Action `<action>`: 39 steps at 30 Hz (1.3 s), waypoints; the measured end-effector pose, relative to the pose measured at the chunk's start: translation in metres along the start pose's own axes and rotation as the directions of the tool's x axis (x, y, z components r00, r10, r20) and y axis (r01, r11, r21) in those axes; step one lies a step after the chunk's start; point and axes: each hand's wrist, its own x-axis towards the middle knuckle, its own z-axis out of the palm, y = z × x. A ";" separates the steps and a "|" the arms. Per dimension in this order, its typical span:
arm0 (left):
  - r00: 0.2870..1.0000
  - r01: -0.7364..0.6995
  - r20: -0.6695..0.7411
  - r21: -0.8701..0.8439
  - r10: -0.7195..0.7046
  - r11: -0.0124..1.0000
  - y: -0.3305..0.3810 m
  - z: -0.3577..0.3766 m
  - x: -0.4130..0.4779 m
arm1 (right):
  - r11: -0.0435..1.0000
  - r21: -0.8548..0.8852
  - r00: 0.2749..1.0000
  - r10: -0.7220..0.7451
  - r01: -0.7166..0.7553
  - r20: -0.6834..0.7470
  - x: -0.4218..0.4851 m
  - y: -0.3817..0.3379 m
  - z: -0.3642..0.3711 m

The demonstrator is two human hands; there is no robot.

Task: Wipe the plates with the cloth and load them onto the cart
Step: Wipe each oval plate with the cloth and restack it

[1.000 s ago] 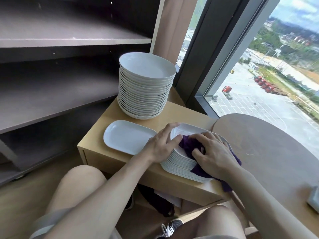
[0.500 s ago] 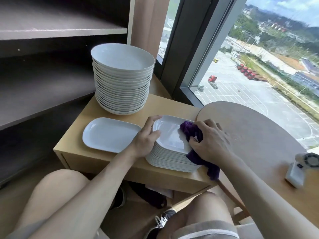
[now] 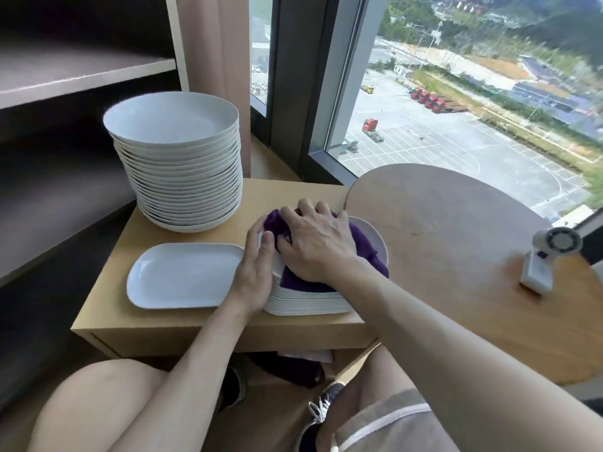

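Observation:
A stack of white oblong plates (image 3: 310, 301) sits at the right of a low wooden cabinet top (image 3: 169, 321). My right hand (image 3: 318, 249) presses a purple cloth (image 3: 367, 246) onto the top plate, fingers curled over the cloth. My left hand (image 3: 257, 269) holds the left edge of that stack, thumb on the rim. A single white oblong plate (image 3: 184, 275) lies flat to the left of the stack. Behind it stands a tall stack of round white plates (image 3: 177, 164).
Dark open shelves (image 3: 65, 73) fill the left side. A round wooden table (image 3: 456, 249) adjoins the cabinet on the right, with a small white handheld fan (image 3: 543, 259) on it. A large window is behind. My knees and shoes are below the cabinet.
My right hand has slid the cloth from the right side of the top plate toward its far left. My left hand has stayed on the stack's left edge. The camera has shifted.

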 end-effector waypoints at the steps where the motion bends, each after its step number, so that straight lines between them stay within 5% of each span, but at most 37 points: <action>1: 1.000 0.016 -0.002 -0.011 -0.016 1.000 -0.002 -0.001 0.001 | 1.000 0.014 1.000 -0.012 0.012 -0.003 0.001 -0.006 0.000; 12: 0.998 -0.054 -0.018 -0.007 0.054 0.998 -0.003 -0.003 0.002 | 0.982 0.156 0.992 -0.111 0.101 0.054 -0.015 -0.003 -0.012; 30: 1.000 0.003 0.026 0.199 -0.008 0.980 0.004 -0.012 0.013 | 0.942 0.038 0.943 0.331 -0.332 0.025 -0.042 0.047 -0.013; 39: 0.995 0.090 0.041 0.112 -0.096 0.990 0.002 -0.006 0.012 | 0.905 0.033 0.904 0.426 -0.425 -0.043 -0.036 0.035 -0.008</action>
